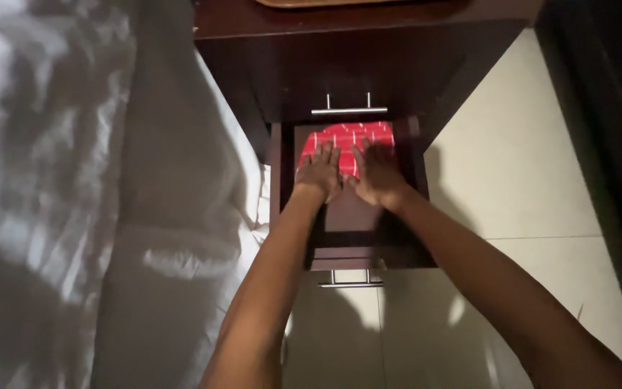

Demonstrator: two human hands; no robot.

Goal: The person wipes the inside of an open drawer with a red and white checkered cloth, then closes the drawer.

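Red checked cloth (347, 140) lies folded at the back of the open lower drawer (354, 216) of a dark wooden nightstand (340, 65), where the left hand (318, 173) and right hand (377, 173) press it flat, fingers spread; even, gentle pressure should keep the fold neat.

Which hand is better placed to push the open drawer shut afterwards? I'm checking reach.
Probably neither clearly: the left hand and right hand both lie flat on the red checked cloth inside the open drawer, about equally far from its handle.
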